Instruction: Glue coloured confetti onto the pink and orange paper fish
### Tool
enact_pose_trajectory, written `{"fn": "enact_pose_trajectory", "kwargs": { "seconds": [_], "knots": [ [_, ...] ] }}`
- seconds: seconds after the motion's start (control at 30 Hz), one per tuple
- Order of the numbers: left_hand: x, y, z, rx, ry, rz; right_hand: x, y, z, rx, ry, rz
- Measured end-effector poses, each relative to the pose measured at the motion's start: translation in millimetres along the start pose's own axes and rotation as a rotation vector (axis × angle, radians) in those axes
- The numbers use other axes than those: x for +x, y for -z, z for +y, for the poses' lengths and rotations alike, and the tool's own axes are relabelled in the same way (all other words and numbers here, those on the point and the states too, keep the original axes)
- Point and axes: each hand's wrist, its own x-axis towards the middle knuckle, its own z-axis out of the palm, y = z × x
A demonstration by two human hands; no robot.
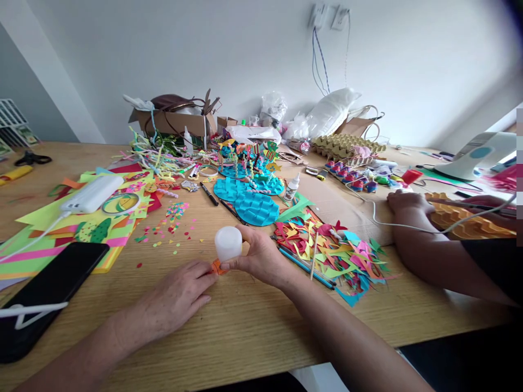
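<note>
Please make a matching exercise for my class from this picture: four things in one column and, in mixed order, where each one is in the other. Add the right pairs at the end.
Things:
1. White bottle
2. Orange piece
3. White power bank
4. Black scissors

Places:
A. On the coloured paper
B. In the grip of the right hand
C. Beside the yellow roll
D. Touched by the left hand

Right pairs: 1-B, 2-D, 3-A, 4-C
</note>
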Motion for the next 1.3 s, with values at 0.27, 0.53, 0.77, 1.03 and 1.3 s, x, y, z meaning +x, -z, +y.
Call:
{"fn": "enact_pose_trajectory", "kwargs": {
  "seconds": [0.27,0.53,0.77,1.03,1.3],
  "knots": [
    [1.0,-1.3,-0.9,0.036,-0.008,-0.014,-0.4,-3.1,-1.5,0.082,0.029,0.026],
    [1.1,1.7,1.5,0.025,0.015,-0.046,-1.1,-9.6,-0.7,0.123,0.034,0.056],
    [0.9,1.2,0.1,0.03,-0.001,-0.033,-0.6,-3.5,4.2,0.081,0.057,0.053],
    [1.1,1.7,0.9,0.03,0.003,-0.036,-1.3,0.6,1.8,0.021,0.041,0.027],
    [2.0,-0.2,-0.6,0.04,-0.011,-0.038,-2.0,-8.7,-1.7,-0.007,0.067,0.014]
  ]
}}
